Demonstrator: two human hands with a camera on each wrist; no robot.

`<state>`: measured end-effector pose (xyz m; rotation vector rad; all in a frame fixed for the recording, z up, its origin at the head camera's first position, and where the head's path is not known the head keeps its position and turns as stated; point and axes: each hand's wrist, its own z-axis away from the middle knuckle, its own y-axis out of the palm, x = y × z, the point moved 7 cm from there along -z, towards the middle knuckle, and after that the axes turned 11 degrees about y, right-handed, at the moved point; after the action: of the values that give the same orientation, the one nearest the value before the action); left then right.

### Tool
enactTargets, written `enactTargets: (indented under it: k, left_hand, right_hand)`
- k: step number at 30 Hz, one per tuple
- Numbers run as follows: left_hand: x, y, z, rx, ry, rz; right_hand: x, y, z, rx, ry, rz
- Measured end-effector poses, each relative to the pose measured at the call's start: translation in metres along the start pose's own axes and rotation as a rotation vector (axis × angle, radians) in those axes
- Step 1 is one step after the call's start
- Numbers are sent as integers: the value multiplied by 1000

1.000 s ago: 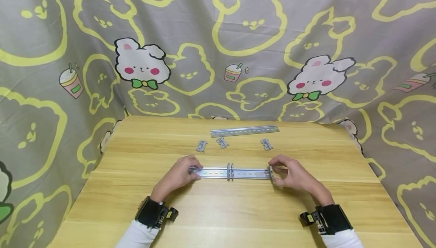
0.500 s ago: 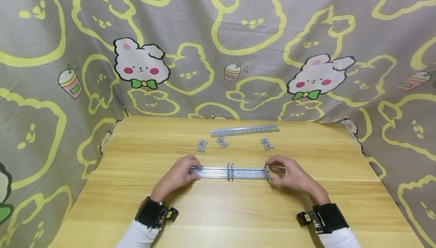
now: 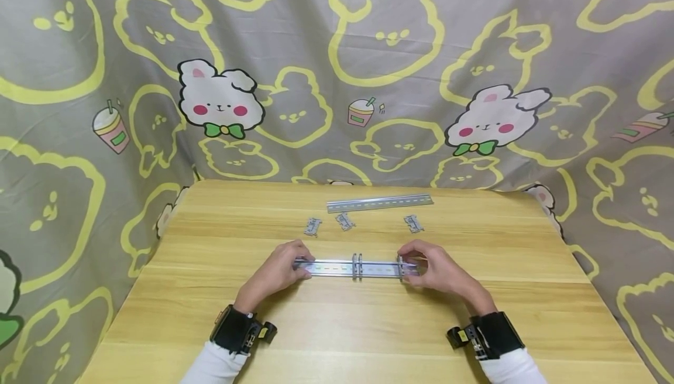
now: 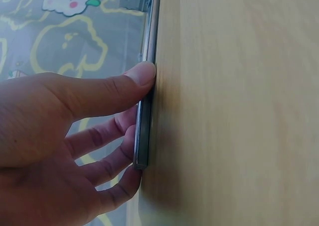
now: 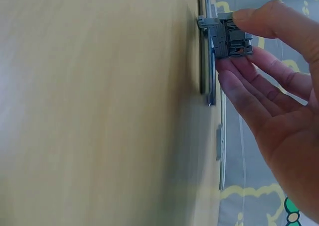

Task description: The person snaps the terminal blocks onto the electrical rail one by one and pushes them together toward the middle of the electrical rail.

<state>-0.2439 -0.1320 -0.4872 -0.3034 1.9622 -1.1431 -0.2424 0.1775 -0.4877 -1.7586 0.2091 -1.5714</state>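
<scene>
A slotted metal DIN rail (image 3: 329,268) lies crosswise in front of the person. The left hand (image 3: 279,270) grips its left end, thumb on the near edge and fingers on the far edge in the left wrist view. Two thin grey terminal blocks (image 3: 357,267) sit upright side by side near the rail's middle. The right hand (image 3: 436,268) pinches another grey terminal block (image 5: 228,37) between thumb and fingers. That block straddles the rail a little in from its right end, which sticks out past it in the right wrist view.
Farther back on the wooden table (image 3: 337,331) lies a second DIN rail (image 3: 379,203). In front of it lie three loose terminal blocks, one at the left (image 3: 312,226), one beside it (image 3: 344,221) and one at the right (image 3: 413,223). A patterned curtain (image 3: 305,38) hangs around the table.
The right hand has moved left with its terminal block, from the rail's right end to a spot farther in along it. The left hand and the rail have stayed in place.
</scene>
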Motion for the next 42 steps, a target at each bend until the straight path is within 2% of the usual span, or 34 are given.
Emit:
enactTargets:
  k: [19,25,32,42]
  left_hand:
    - [0,0,1,-1,-2,4]
    - [0,2,1,13,-16,-2]
    - [1,2,0,10,-17,-2]
    - [-1,1,0,10,-6,-4]
  right_hand:
    - [28,35,-26,13,-16,32]
    - [37,43,-31,10,-46,30]
    - [41,49,-37,17,-8,35]
    - [45,56,-41,45,-3,9]
